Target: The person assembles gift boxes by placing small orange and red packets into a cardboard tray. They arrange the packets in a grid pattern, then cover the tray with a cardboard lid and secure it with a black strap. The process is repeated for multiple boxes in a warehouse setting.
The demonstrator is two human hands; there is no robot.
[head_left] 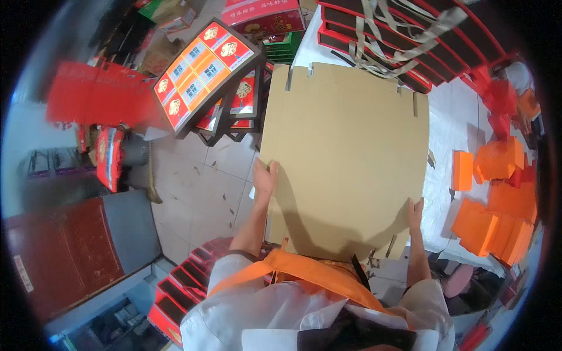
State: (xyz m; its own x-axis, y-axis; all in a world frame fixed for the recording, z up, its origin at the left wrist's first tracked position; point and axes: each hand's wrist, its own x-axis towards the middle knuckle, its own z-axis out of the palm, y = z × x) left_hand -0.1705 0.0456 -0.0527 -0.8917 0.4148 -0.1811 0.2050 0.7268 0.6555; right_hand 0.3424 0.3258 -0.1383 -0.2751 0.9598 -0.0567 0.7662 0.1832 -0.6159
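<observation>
A large flat sheet of brown cardboard (345,146) with narrow slots near its corners lies in front of me, its far part over the white-covered table (448,117). On its left edge my left hand (265,177) is closed, thumb on the upper face and fingers mostly hidden at the rim. My right hand (415,214) grips the opposite edge lower down, its fingers partly out of sight. Shadows of my arms fall across the board. The near edge of the sheet reaches close to my orange apron (319,275).
Red-and-black boxes with pale ribbon handles (404,41) line the table's far end. Orange boxes (486,225) sit at right. Stacked trays of printed red-and-orange packs (205,73) stand at far left. More red boxes (175,292) are near my left side. Scraps litter the tiled floor (202,193).
</observation>
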